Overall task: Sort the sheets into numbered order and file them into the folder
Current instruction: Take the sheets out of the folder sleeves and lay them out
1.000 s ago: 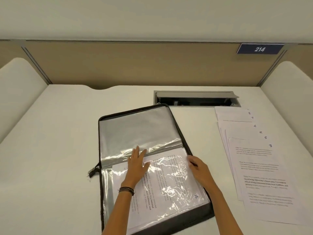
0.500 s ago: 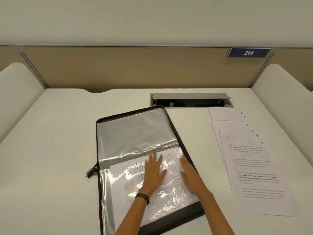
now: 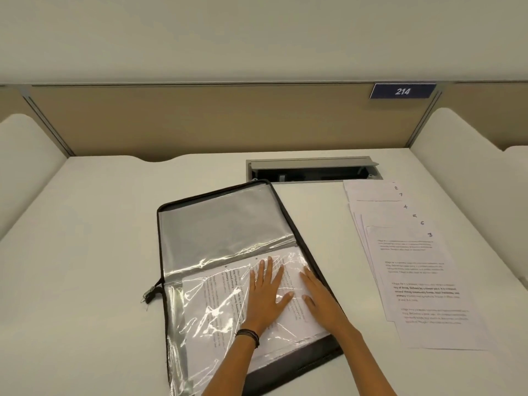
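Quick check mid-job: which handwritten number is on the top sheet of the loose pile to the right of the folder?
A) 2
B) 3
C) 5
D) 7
B: the top sheet, lying right of the folder, has a handwritten 3 at its upper right corner. The 2, 7, 4, 5 and 6 are on the fanned sheets beneath it.

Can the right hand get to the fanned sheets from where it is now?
Probably yes: the right hand lies flat on the folder, holding nothing, and only bare desk lies between it and the sheets.
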